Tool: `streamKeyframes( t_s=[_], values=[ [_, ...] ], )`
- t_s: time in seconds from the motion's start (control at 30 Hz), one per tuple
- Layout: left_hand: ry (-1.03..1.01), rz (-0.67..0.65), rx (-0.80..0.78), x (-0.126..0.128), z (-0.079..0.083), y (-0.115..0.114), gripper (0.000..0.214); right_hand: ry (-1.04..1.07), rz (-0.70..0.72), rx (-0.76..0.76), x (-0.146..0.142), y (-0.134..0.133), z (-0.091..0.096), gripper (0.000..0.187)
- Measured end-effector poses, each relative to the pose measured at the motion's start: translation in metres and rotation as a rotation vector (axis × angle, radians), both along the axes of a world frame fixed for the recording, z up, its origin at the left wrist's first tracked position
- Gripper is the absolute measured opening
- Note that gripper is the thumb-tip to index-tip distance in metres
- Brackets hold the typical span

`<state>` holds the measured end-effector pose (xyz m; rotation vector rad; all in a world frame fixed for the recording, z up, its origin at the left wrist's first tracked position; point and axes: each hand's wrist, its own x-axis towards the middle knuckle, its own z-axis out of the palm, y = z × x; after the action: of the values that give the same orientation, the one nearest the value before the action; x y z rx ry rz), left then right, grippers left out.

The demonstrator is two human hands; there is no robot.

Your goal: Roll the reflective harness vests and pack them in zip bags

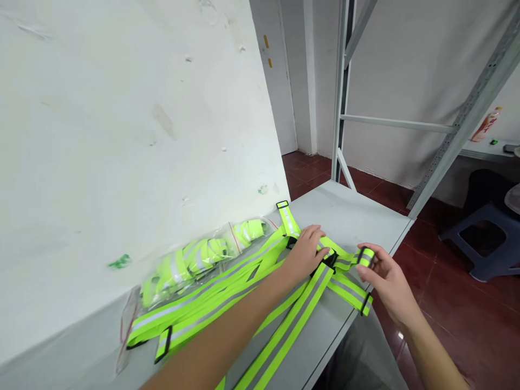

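Neon yellow-green reflective straps (280, 319) with grey stripes and black buckles lie spread over the grey tabletop. My right hand (385, 279) pinches a rolled strap end (366, 257) with a black slider near the table's right edge. Close by, my left hand (304, 253) has its thumb and fingers closed about a strap beside the black joining piece (330, 262). Below the right hand's roll, another strap end (353, 292) with a black slider reaches over the table edge. The left forearm hides part of the straps.
Clear zip bags (199, 254) of coiled green straps lie along the white panel (142, 135) at the left. A metal rack frame (398, 124) rises behind the table (337, 206). On the right are a blue stool (483, 238) and a shelf with a bottle (486, 124).
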<state>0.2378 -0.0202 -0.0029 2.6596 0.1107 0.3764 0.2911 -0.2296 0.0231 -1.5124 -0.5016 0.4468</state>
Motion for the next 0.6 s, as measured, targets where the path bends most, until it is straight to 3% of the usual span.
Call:
streamKeyframes(
  t_s=[0.1, 0.2, 0.43, 0.6],
  values=[
    [-0.019, 0.085, 0.106, -0.002, 0.005, -0.013, 0.013, -0.263, 0.203, -0.128, 0.012, 0.020, 0.008, 0.031],
    [0.020, 0.087, 0.135, -0.008, 0.009, -0.022, 0.016, -0.494, 0.188, -0.217, 0.026, 0.044, 0.008, 0.012],
    [0.029, -0.125, 0.109, -0.041, 0.013, -0.031, 0.029, -0.510, 0.097, -0.436, 0.052, 0.096, -0.017, 0.029],
    [0.111, -0.121, 0.150, -0.050, 0.008, -0.033, 0.036, -0.557, 0.030, -0.620, 0.052, 0.116, -0.041, 0.030]
  ],
)
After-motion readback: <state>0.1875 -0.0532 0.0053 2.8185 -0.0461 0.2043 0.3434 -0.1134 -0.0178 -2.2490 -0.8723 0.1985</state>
